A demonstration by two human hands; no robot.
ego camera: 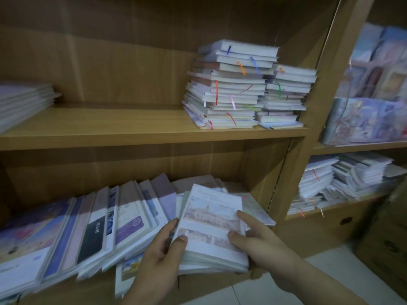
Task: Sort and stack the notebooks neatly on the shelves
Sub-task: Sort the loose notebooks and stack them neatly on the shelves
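Both hands, left [163, 249] and right [257, 243], clamp a small stack [211, 230] of notebooks at the near edge of the lower shelf [220, 282], thumbs on top, probably squaring it up.

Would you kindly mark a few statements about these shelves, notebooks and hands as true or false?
1. The left hand and the right hand both hold the stack of notebooks. True.
2. The upper shelf carries no notebooks. False: the taller ribbon stack and the shorter ribbon stack sit at its right, and the left pile at its left.
3. The taller ribbon stack stands left of the shorter ribbon stack. True.
4. The notebook row left of the hands stands upright. False: it leans, overlapping.
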